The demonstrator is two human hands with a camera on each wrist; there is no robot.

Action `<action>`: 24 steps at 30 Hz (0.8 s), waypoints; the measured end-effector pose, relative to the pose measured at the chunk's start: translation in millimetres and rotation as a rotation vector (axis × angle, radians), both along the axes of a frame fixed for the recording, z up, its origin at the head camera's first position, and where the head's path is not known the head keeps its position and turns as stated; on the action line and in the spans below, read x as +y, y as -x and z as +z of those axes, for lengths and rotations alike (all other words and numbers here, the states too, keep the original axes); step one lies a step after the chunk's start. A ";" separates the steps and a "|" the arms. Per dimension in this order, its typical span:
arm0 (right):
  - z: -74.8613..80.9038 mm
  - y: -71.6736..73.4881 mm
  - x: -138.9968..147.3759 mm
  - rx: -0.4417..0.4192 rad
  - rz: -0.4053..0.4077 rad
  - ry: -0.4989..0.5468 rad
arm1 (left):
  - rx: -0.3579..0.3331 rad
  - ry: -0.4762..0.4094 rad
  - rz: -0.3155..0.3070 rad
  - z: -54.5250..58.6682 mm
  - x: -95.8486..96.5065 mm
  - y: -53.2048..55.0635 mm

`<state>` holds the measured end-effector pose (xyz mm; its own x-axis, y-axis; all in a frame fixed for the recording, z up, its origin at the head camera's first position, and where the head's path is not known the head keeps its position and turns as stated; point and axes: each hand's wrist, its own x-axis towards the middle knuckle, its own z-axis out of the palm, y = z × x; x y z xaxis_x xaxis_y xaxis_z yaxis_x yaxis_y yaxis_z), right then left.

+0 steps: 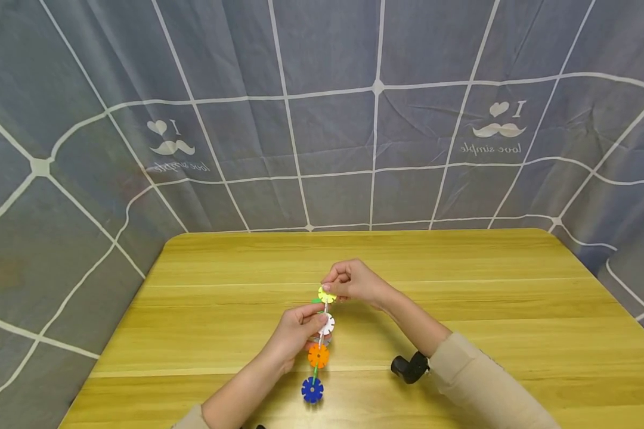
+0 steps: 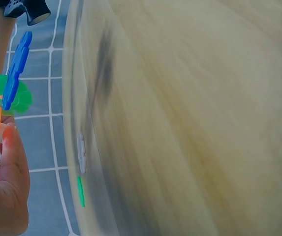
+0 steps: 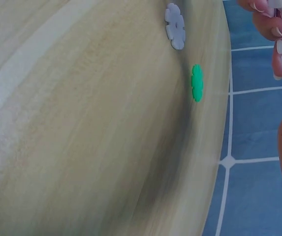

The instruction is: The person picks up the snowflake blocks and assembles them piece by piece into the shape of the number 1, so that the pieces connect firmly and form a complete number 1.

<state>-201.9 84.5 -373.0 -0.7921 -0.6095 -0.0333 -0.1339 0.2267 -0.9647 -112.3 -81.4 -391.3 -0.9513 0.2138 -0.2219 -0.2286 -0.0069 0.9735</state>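
A chain of notched plastic discs is held above the table, joined by pieces seen edge-on. From far to near, its face-on discs are yellow (image 1: 327, 296), white (image 1: 330, 325), orange (image 1: 318, 356) and dark blue (image 1: 312, 390). My left hand (image 1: 294, 330) pinches the chain by the white disc. At the far end, my right hand (image 1: 361, 283) pinches the yellow disc between thumb and fingers. The left wrist view shows a green disc (image 2: 20, 101) slotted beside the blue one. Fingers hide part of the joints.
On the table (image 1: 204, 333) below the chain lie a loose green disc (image 3: 197, 82) and a loose pale grey disc (image 3: 176, 27). A black wrist camera (image 1: 410, 367) sits by the right sleeve. Behind the table's far edge hangs a grey curtain (image 1: 333, 137) with white lines.
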 end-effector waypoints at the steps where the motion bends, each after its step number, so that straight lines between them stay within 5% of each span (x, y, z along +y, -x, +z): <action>1: -0.1 -0.3 0.2 0.002 -0.004 -0.001 | 0.000 -0.002 -0.002 0.1 0.3 0.0; 16: -2.9 -4.9 2.3 0.011 -0.043 0.028 | 0.005 -0.022 -0.018 -0.9 2.1 -0.9; 24: -1.6 -7.4 2.0 0.113 -0.018 -0.011 | -0.008 -0.010 -0.025 -1.6 2.1 -1.1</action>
<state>-194.5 86.5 -374.6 -0.8022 -0.5950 0.0496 -0.2370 0.2409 -0.9412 -111.2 -79.3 -392.9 -0.9437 0.2402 -0.2275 -0.2370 -0.0108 0.9715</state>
